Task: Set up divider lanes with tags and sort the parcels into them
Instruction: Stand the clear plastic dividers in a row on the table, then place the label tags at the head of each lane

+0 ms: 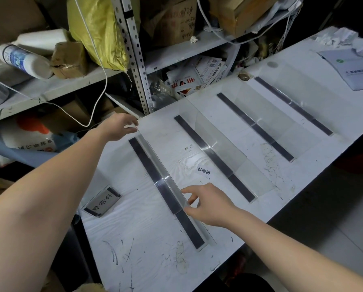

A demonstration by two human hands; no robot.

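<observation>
Four clear dividers with dark base strips were set across the white worktop (pixel 138 224), each running from the far edge towards the near edge. The leftmost divider (pixel 153 168) was held by both hands. Its far end, at the far edge of the worktop, was gripped by the left hand (pixel 117 127) with the fingers curled round the top of the clear panel. Its top edge, nearer the near edge, was pinched between the thumb and forefinger of the right hand (pixel 208 204), the other fingers being loosely bent. The second divider (pixel 214 159), third divider (pixel 256 127) and fourth divider (pixel 294 106) were stood to the right, well apart from one another. A clear tag holder (pixel 102 202) was laid flat near the left edge. A white label (pixel 204 171) was laid flat between the leftmost and second dividers.
</observation>
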